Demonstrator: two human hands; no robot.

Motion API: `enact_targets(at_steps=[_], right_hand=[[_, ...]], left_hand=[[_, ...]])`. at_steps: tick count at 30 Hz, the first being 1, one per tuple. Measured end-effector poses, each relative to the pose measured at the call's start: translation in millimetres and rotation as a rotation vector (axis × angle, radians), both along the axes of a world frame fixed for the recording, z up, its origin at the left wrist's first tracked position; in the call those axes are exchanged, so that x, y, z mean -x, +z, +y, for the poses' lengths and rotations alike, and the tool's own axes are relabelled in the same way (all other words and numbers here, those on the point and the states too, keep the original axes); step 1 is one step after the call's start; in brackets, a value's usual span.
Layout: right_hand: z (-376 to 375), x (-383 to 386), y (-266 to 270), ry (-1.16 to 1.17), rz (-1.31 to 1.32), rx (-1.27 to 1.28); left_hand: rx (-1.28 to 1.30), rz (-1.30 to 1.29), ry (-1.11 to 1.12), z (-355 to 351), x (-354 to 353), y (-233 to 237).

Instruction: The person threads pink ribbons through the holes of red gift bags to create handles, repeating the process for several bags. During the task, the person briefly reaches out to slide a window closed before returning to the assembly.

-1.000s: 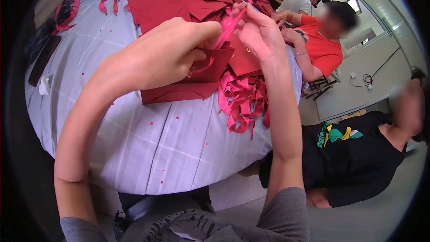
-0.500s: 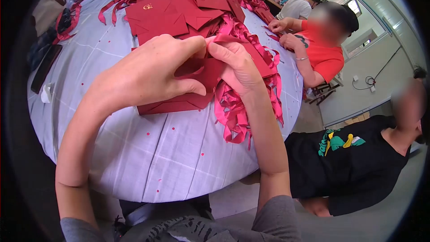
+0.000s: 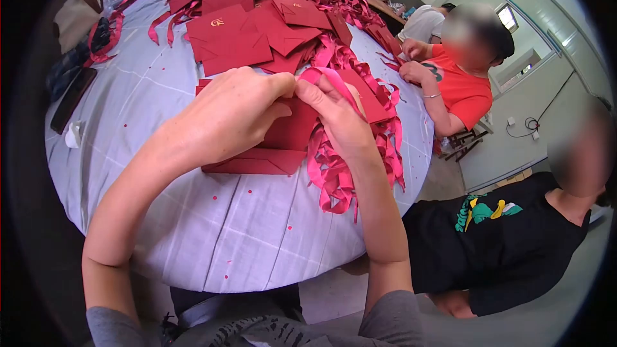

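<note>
A pink ribbon (image 3: 331, 79) loops over the fingers of my right hand (image 3: 340, 115), whose thumb and fingertips pinch it. My left hand (image 3: 231, 112) is closed, its fingertips meeting the right thumb at the ribbon; the exact grip point is covered by the fingers. Below both hands a dark red paper gift bag (image 3: 257, 162) lies flat on the table, partly hidden by my left hand. Beside my right wrist, a heap of loose pink ribbons (image 3: 334, 183) lies on the cloth.
The round table has a pale checked cloth (image 3: 193, 244). Red bags (image 3: 228, 42) are piled ahead. A black phone-like object (image 3: 74, 99) and a white scrap (image 3: 73, 135) lie at left. A person in orange (image 3: 463, 83) works across; another in black (image 3: 508, 244) is at right.
The ribbon now stands up in a clearer loop over my right fingers. My left thumb has drawn in toward its fingers. The view has shifted slightly.
</note>
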State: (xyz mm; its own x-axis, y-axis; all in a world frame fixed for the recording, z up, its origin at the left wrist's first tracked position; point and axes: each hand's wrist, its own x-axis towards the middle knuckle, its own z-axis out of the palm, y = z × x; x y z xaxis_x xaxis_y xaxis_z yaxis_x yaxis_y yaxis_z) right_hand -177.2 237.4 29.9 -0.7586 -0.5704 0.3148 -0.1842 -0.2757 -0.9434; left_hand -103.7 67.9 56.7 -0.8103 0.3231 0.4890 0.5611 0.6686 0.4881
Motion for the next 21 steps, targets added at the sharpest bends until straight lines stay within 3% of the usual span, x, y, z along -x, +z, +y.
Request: enact_targets(at_steps=[3,6,10,15,17,19,21], right_hand=[[-4,-7,-4,-0.137,0.08,-0.026],[-9,-14,0,-0.388,0.338,-0.223],[-18,-22,2,-0.463,0.449,-0.079],[-12,-27,11,-0.477,0.347,-0.117],[-6,-21,5,-0.487,0.345,-0.084],[0,-21,4,-0.516,0.407,-0.106],[-2,-21,0,-0.494,0.362,-0.095]], left_hand=[[0.028,0.019,0.013,-1,1,0],[0.059,-0.084,0.062,-4,-1,5],[0.089,-0.09,-0.063,-12,-11,18],[0.006,-0.177,-0.167,-27,-20,28],[-0.157,-0.103,-0.307,-35,-26,35],[-0.336,-0.078,-0.104,-45,-29,33],[-0.275,-0.136,0.123,-52,-30,19]])
